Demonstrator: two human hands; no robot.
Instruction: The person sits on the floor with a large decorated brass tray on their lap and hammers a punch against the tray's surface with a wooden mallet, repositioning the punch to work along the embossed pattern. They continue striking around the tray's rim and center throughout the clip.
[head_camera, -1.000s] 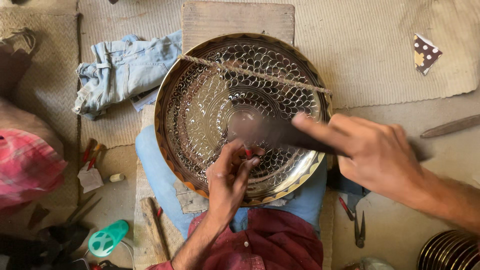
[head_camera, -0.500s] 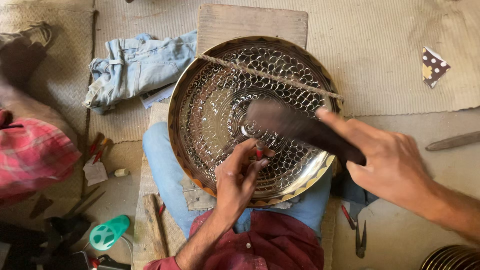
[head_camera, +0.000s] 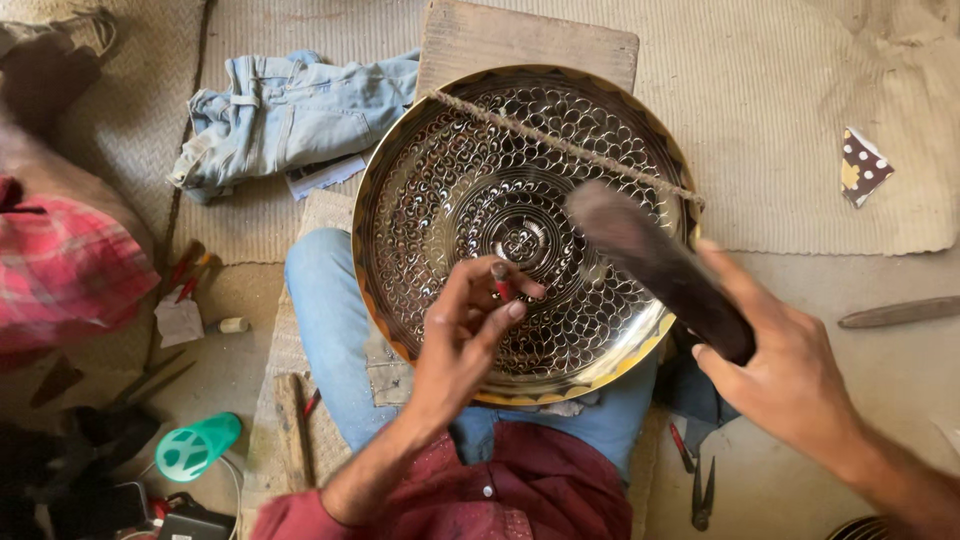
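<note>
Here the right hand (head_camera: 790, 370) holds a mallet (head_camera: 655, 262) angled up-left.

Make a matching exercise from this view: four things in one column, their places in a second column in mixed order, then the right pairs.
Things:
1. Red-tipped punch
2. Dark mallet
3. Folded jeans
4. Patterned cloth scrap

Places:
A. On the mat, far right of the engraved brass tray
B. Gripped in the right hand
C. On the mat, upper left of the tray
D. Pinched in the left hand over the tray

Pairs: 1-D, 2-B, 3-C, 4-A
</note>
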